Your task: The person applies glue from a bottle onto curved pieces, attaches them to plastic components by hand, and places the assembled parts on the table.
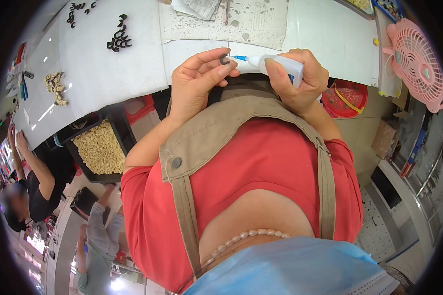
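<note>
Looking left to right: a workbench seen from above the person's chest, both hands raised at its near edge.

Co-worker: a person [29, 187] at the far left reaches up to shelves, well apart from the hands.

Tray: a dark tray [114, 142] of pale small pieces sits low at the left, beside the bench, within reach for refilling, as I judge.

Loose parts: tan pieces [56, 88] and dark curved pieces [119, 39] lie in separate clusters on the white table [133, 69], sorted by kind.

Left hand: the left hand [199, 78] pinches a small dark hook-shaped piece [224, 60] between thumb and forefinger, fingers closed on it, the others curled behind (held up, seemingly so the nozzle can meet it).

Glue bottle: a white squeeze bottle [283, 66] with a blue tip [240, 58] points leftward, the tip just beside the hook-shaped piece, almost touching.

Right hand: the right hand [300, 81] wraps the bottle, fingers clamped round its body, thumb on the side, a grip suited to squeezing.

Red bowl: a red bowl [344, 98] sits below the bench edge at the right.

Fan: a pink fan [418, 64] stands at the far right, facing the work.
</note>
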The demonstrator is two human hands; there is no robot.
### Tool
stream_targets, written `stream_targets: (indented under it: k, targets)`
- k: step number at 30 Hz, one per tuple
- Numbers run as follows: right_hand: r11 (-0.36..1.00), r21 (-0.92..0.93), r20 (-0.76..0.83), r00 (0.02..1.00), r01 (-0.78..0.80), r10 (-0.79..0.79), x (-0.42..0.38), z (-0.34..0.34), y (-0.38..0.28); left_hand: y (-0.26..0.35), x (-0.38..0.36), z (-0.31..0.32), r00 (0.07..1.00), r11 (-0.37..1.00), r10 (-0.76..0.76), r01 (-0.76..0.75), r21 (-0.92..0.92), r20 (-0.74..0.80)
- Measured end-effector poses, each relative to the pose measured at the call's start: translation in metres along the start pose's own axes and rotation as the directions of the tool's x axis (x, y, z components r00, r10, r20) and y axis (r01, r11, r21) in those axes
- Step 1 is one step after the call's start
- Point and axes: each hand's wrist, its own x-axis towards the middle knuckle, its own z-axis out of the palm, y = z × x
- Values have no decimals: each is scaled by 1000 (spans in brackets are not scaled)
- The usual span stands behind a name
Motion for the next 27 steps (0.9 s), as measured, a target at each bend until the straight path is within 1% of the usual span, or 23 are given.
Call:
stream_targets:
  k: [1, 4, 16, 19, 22, 25, 27]
  targets:
    - [1000, -2, -1, 1000, -3, 3, 0, -1, 0, -1, 0, 0, 1000, 1000, 11, -11, 9, -6]
    - [997, 77, -14, 1000, -3, 4, -1, -4, -1, -2, 0, 0, 999, 999, 41, -40, 18, -9]
    - [1000, 12, 58, 998, 21, -22, 0, -6, -2, -3, 0, 2, 998, 998, 61, -61, 21, -16]
    - [999, 7, 19, 999, 32, -32, 1, -5, -1, -3, 0, 2, 998, 998, 59, -58, 18, -24]
    - [999, 48, 32, 999, -19, 18, 1, -6, -1, -3, 1, 1, 998, 998, 55, -55, 9, -20]
    - [967, 185, -14, 983, -175, 181, 3, -9, 0, -1, 1, 0, 999, 999, 42, -42, -9, -14]
    - [915, 288, -84, 944, -283, 319, 13, -2, 10, 2, 2, -2, 1000, 1000, 12, -13, -28, -10]
